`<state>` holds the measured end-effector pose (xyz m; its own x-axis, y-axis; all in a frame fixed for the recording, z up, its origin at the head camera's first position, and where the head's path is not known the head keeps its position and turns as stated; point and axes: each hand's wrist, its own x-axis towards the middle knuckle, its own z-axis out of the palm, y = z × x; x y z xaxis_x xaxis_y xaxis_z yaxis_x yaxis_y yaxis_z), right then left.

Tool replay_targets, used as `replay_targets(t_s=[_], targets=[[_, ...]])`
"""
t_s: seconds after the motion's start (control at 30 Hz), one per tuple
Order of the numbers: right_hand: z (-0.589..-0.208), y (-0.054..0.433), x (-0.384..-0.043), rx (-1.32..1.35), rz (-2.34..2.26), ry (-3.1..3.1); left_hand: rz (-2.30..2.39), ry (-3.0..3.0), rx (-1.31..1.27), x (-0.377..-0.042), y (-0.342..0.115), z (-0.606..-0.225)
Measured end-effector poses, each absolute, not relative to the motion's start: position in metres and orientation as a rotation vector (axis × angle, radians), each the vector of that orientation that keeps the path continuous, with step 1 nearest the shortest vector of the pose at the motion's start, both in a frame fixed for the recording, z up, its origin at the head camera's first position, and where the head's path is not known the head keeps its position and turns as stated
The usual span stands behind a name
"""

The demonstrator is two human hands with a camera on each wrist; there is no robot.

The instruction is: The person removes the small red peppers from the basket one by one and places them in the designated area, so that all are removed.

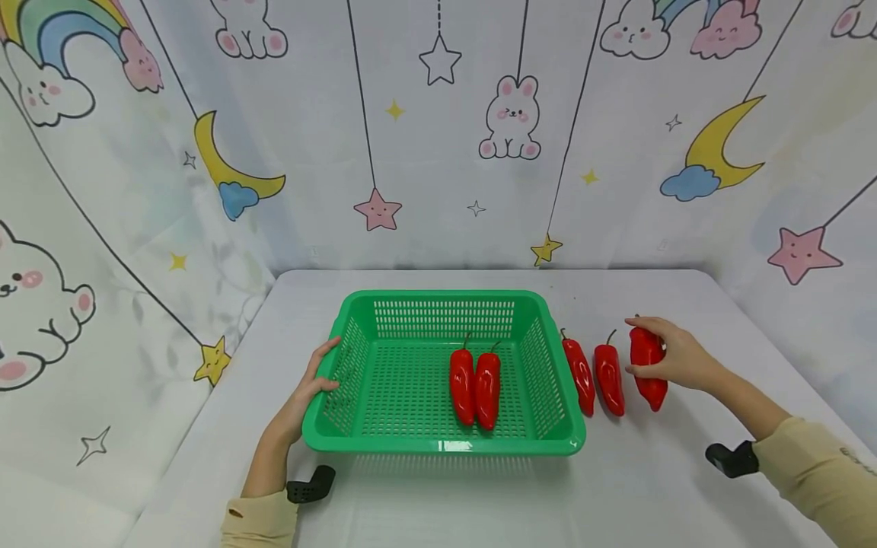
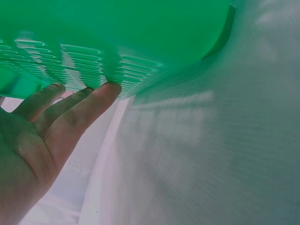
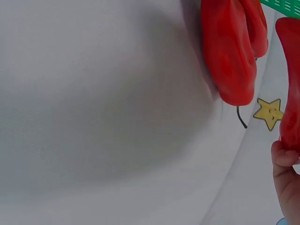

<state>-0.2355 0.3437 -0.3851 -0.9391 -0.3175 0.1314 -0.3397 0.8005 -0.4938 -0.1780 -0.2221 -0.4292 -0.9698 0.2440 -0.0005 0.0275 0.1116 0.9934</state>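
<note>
My left hand (image 1: 308,388) holds the left rim of a green plastic basket (image 1: 438,447), with the thumb over the rim. In the left wrist view its fingers (image 2: 101,97) lie against the slotted outer wall. To the right of the basket, my right hand (image 1: 678,354) grips a red chili pepper (image 1: 647,365) between thumb and fingers. The right wrist view shows this pepper (image 3: 291,79) apart from the tabletop. Between it and the basket lie two more red peppers (image 1: 609,379) (image 1: 579,377). Two others (image 1: 462,386) (image 1: 487,392) lie side by side inside the basket.
A white-covered table (image 1: 630,487) carries everything. Behind it hangs a white cloth (image 1: 438,167) printed with bunnies, stars and moons. A black wrist device (image 1: 311,485) sits at the left wrist, and another (image 1: 731,460) at the right.
</note>
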Motion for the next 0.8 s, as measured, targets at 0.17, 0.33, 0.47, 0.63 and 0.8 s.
replay_targets(t_s=[0.17, 0.33, 0.47, 0.63, 0.8], targets=[[-0.397, 0.346, -0.237, 0.525, 0.835, -2.971, 1.96, 2.222, 0.272, -0.179, -0.222, -0.429], [-0.406, 0.348, -0.239, 0.514, 0.858, -2.98, 1.957, 2.226, 0.278, -0.179, -0.222, -0.429], [-0.411, 0.351, -0.24, 0.503, 0.874, -2.994, 1.959, 2.223, 0.282, -0.179, -0.222, -0.429], [-0.418, 0.353, -0.239, 0.493, 0.865, -3.007, 1.965, 2.218, 0.284, -0.179, -0.222, -0.429], [-0.424, 0.354, -0.239, 0.504, 0.854, -3.011, 1.974, 2.209, 0.289, -0.178, -0.222, -0.43]])
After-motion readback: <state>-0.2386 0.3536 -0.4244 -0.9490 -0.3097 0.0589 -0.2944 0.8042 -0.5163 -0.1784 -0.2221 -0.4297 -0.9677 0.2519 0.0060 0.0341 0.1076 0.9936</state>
